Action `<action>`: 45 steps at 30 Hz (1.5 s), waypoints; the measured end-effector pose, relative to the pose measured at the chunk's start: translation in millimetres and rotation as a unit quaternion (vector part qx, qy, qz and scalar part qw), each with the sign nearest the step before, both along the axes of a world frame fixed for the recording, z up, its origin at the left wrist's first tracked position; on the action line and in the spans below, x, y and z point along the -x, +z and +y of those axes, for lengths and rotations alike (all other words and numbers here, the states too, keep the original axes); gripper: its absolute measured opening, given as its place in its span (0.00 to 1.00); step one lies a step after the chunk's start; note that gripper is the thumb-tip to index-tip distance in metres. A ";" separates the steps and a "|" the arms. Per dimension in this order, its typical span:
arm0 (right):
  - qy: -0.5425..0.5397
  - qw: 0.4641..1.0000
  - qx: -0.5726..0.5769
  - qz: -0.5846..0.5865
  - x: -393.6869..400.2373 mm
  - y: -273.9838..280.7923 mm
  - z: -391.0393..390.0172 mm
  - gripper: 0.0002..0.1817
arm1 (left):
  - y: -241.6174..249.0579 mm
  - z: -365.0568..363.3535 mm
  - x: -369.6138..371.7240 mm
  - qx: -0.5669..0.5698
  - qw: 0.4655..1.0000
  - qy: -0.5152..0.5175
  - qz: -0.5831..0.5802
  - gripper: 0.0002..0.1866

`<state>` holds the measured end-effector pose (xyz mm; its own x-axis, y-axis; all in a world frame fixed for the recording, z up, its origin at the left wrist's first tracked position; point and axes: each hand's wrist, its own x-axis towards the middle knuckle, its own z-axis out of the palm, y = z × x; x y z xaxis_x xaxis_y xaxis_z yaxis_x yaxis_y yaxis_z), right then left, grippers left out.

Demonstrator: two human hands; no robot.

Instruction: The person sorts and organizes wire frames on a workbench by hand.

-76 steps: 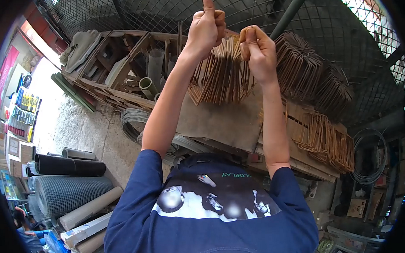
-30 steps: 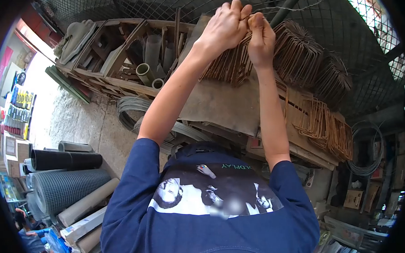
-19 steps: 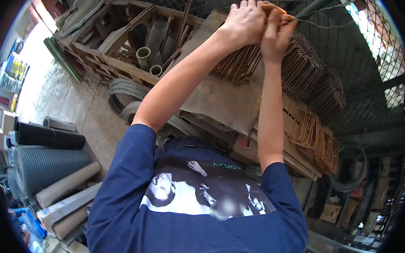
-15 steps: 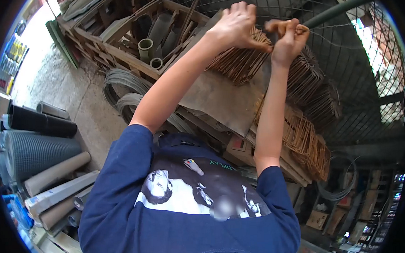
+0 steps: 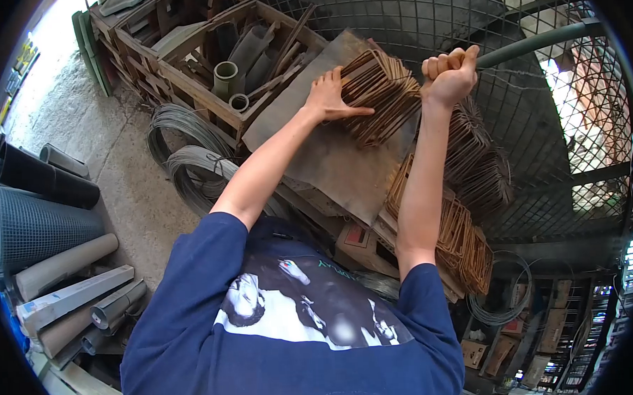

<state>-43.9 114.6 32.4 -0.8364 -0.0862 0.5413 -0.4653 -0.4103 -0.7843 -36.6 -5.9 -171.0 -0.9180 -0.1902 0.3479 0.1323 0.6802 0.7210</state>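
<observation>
A bundle of rusty rebar stirrups (image 5: pixel 382 89) lies on a flat grey sheet (image 5: pixel 278 121). My left hand (image 5: pixel 332 99) is against the near left side of this bundle, its fingers and thumb spread apart. To the right of the bundle, my right hand (image 5: pixel 450 77) is raised and closed in a fist. Whatever is inside the fist is hidden. A thin wire (image 5: pixel 516 71) runs rightward from near that hand, and a green pipe (image 5: pixel 536 44) passes just behind it. Darker stirrup bundles (image 5: pixel 469 145) hang or rest below and right of my right wrist.
Wooden crates (image 5: pixel 177 76) holding pipe pieces stand at the upper left. Wire coils (image 5: pixel 187 157) lean beside the sheet. More rusty stirrups (image 5: pixel 467 244) lie below my right forearm. A wire-mesh fence (image 5: pixel 407 17) rises behind. Mesh rolls (image 5: pixel 42 223) and tubes lie at far left.
My left hand has come down and left, from above the bundle onto its side. My right hand has lowered slightly and closed into a fist. The view has shifted a little.
</observation>
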 end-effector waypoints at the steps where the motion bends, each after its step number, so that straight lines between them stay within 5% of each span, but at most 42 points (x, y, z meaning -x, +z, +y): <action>1: 0.010 1.000 0.010 0.007 -0.3 -1.0 0.6 0.28 | 1.8 0.0 -0.5 0.005 1.000 0.005 -0.007 0.69; 9: 0.011 1.000 -0.003 0.022 35.7 15.5 4.2 0.28 | 23.3 5.6 3.7 -0.055 0.993 -0.024 -0.098 0.67; 24: 0.066 0.997 -0.018 0.019 44.2 -5.3 24.4 0.29 | 6.2 2.9 30.6 -0.017 0.995 -0.064 -0.077 0.72; 27: 0.121 0.989 -0.063 0.052 45.8 -9.0 35.4 0.30 | 22.7 7.0 38.8 0.002 0.996 -0.018 0.089 0.70; 29: 0.107 0.991 -0.079 0.029 38.8 -4.7 33.9 0.30 | 61.0 6.8 36.1 -0.031 0.967 -0.119 0.224 0.67; 30: 0.280 0.958 -0.058 0.030 62.5 -9.4 51.7 0.28 | 77.7 9.2 35.3 -0.015 0.948 -0.155 0.276 0.57; 31: 0.141 0.989 -0.044 -0.029 52.1 -5.8 38.9 0.34 | 90.9 11.8 38.0 -0.008 0.947 -0.164 0.275 0.57; 34: 0.142 0.986 -0.091 0.007 43.6 -0.3 34.7 0.33 | 118.9 24.5 47.2 -0.005 0.908 -0.293 0.301 0.28; 35: 0.163 0.982 -0.097 -0.016 45.5 0.0 38.0 0.33 | 121.5 28.8 50.8 0.003 0.905 -0.303 0.298 0.28; 38: 0.190 0.975 -0.118 -0.007 55.0 -0.2 46.0 0.32 | 124.5 37.4 59.5 -0.070 0.916 -0.393 0.036 0.14; 39: 0.181 0.978 -0.105 -0.007 56.6 0.1 48.1 0.32 | 125.1 39.6 62.0 -0.059 0.913 -0.402 0.029 0.14; 41: 0.136 0.984 -0.100 -0.054 56.5 0.8 46.9 0.31 | 123.4 43.3 65.7 -0.212 0.864 -0.456 0.033 0.15; 43: 0.076 0.991 -0.114 0.014 55.1 -6.9 59.7 0.25 | 125.7 44.3 65.8 -0.186 0.867 -0.459 0.050 0.14; 45: -0.086 0.953 -0.256 0.136 29.2 -14.2 78.3 0.19 | 122.5 42.2 73.4 -0.200 0.868 -0.452 0.057 0.14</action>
